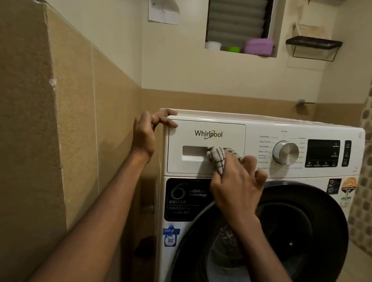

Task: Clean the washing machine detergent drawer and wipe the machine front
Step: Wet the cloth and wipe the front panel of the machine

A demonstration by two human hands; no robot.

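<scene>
Far left, our left hand (147,133) is hooking its curled fingers over the top left corner of the washing machine (310,176), the thumb lying on the front edge. We are judging this a bracing hold on something heavy and unlikely to shift.

Just right of it, the detergent drawer (203,166) is sitting closed and flush with the front panel, so its compartments are showing us nothing of what they contain. It is looking like rigid, smooth plastic. We are expecting it to slide out lightly, and the place to take hold is the handle recess (192,151).

At the right end of that recess we are pressing a bunched cloth (216,157), soft, limp and easy to work into corners. Our right hand (237,184) is clutching it tightly in folded fingers.

Further right are the dial (286,152) and the round door (306,226), where something patterned is showing behind the glass; we cannot tell what.

Far up in the window niche, a white tub (213,45), a green tub (233,49) and a purple box (259,45) are standing side by side, their contents unseen.
</scene>
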